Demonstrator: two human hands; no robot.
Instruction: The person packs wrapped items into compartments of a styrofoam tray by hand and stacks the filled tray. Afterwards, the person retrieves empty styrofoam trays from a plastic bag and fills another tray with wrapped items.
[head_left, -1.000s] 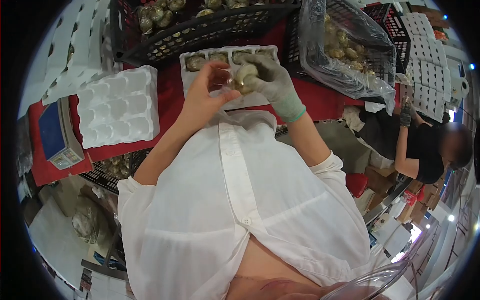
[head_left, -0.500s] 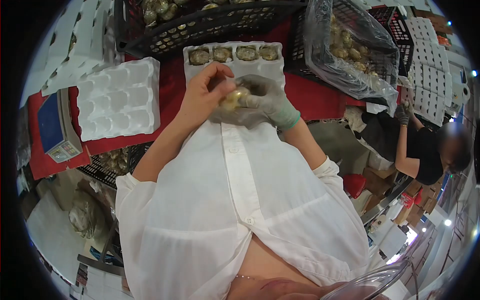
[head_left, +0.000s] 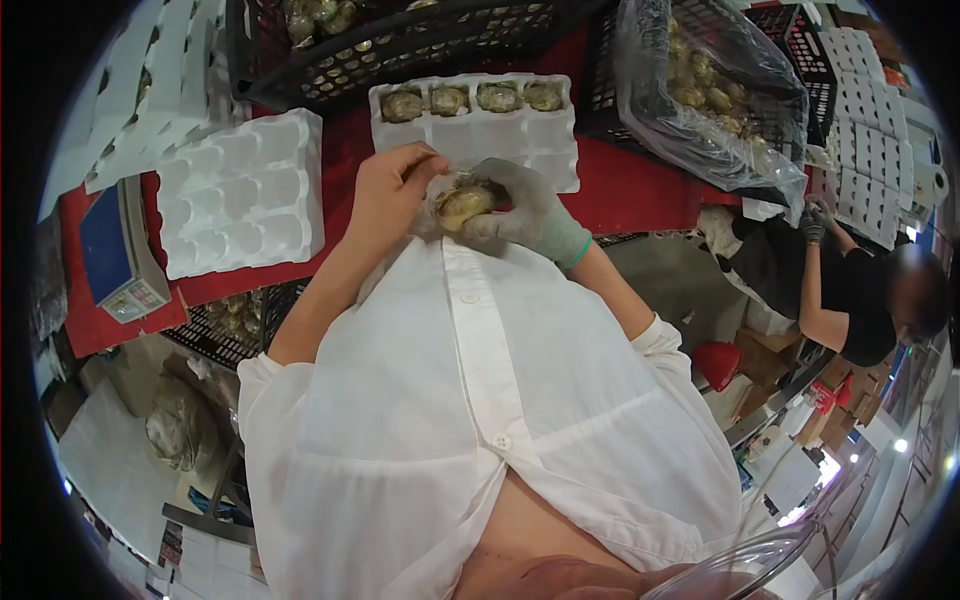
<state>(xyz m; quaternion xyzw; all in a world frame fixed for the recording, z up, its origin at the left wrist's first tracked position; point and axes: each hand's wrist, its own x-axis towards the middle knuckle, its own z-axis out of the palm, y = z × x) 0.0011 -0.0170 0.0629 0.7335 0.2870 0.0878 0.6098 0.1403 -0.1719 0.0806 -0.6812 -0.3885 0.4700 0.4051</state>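
Just in front of the white shirt [head_left: 480, 350], the gloved right hand [head_left: 535, 215] has its thumb and fingers closed around a round, gold-brown item in clear film [head_left: 462, 208], holding it between the chest and the near edge of a white moulded tray [head_left: 545, 130]. The bare left hand [head_left: 395, 185] is half curled, thumb and forefinger close together beside loose film at the item's upper left; whether they pinch it I cannot tell. Half a second ago those left fingertips lay over the item; now they have drawn off to the left, and more of its face and wrapping shows. A second ago it was held farther out, over the tray. In the tray's far row sit four similar wrapped items [head_left: 447, 101], unchanged since the last frame. Beyond stands a black crate [head_left: 420, 62] of more such items, with a plastic-lined crate [head_left: 745, 170] to its right.
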